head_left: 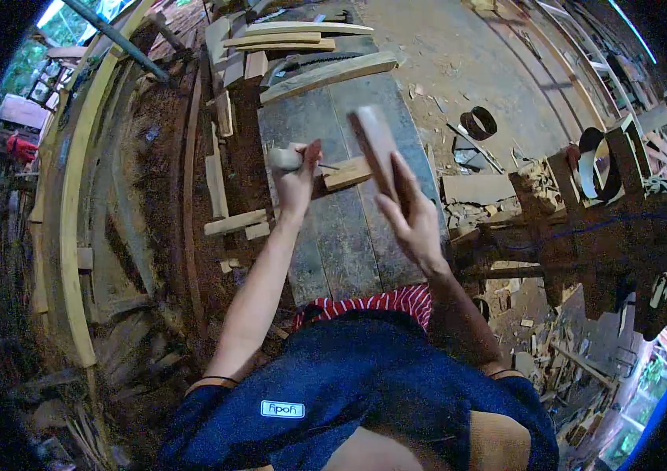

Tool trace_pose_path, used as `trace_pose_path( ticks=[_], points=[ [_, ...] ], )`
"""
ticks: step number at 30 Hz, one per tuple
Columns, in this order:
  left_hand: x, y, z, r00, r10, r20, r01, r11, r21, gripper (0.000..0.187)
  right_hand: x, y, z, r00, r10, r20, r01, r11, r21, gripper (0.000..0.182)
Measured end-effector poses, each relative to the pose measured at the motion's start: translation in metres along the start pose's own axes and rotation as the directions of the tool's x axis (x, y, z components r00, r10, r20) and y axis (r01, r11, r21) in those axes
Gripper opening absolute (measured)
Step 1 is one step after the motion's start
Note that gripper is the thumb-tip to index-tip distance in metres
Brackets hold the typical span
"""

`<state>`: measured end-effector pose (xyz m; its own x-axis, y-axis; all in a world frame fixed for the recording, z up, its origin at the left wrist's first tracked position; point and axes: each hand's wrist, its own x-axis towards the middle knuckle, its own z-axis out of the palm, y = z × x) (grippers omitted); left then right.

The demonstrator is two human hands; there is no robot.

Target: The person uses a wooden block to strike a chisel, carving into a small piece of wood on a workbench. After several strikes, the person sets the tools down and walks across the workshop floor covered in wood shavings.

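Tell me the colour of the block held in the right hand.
Reddish-brown: the wooden block gripped by the right hand, seen in the head view.

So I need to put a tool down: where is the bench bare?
The workbench is bare between the hands and the body, below the small wood block. A second bare strip lies between that block and the long plank. Beyond the plank, stacked boards crowd the far end.

I'm wearing a dark blue top (pixel 349 377) with short sleeves, a small white logo patch (pixel 282 409) sitting on the front. Red-and-white striped cloth (pixel 380 302) is showing at the waist. Both forearms are bare, no gloves, no watch.
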<state>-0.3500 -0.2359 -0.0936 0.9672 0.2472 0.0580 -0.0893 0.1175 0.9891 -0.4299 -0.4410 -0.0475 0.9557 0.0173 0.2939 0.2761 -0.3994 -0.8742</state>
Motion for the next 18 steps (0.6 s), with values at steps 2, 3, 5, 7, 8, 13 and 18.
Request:
trace_pose_path(
  ticks=[2, 3, 5, 7, 8, 13, 18],
  points=[
    [0.010, -0.011, 0.000, 0.992, 0.120, -0.043, -0.117, 0.991, 0.068, 0.023, -0.012, 0.022, -0.013, 0.989, 0.151, -0.004, -0.150, 0.984, -0.100, 0.069],
    [0.012, -0.010, 0.002, 0.986, 0.168, 0.000, -0.168, 0.983, 0.075, 0.024, -0.017, 0.024, -0.019, 0.973, 0.231, 0.015, -0.229, 0.971, -0.071, 0.067],
    [0.009, -0.005, 0.009, 0.978, 0.202, 0.055, -0.207, 0.974, 0.095, 0.028, -0.028, 0.035, -0.027, 0.942, 0.333, 0.035, -0.333, 0.943, -0.022, 0.064],
    [0.010, -0.019, 0.011, 0.978, 0.198, 0.071, -0.207, 0.966, 0.158, 0.028, -0.035, 0.048, -0.025, 0.957, 0.290, -0.007, -0.289, 0.955, -0.062, 0.066],
    [0.011, -0.027, 0.012, 0.978, 0.192, 0.087, -0.206, 0.954, 0.219, 0.029, -0.040, 0.053, -0.025, 0.969, 0.244, -0.047, -0.248, 0.963, -0.106, 0.068],
    [0.003, -0.021, 0.021, 0.979, 0.191, 0.075, -0.200, 0.971, 0.134, 0.028, -0.044, 0.052, -0.023, 0.978, 0.202, -0.046, -0.207, 0.971, -0.122, 0.068],
    [-0.002, -0.017, 0.026, 0.983, 0.183, 0.034, -0.186, 0.965, 0.184, 0.029, -0.047, 0.052, -0.022, 0.969, 0.246, 0.013, -0.245, 0.968, -0.055, 0.069]
  ],
)
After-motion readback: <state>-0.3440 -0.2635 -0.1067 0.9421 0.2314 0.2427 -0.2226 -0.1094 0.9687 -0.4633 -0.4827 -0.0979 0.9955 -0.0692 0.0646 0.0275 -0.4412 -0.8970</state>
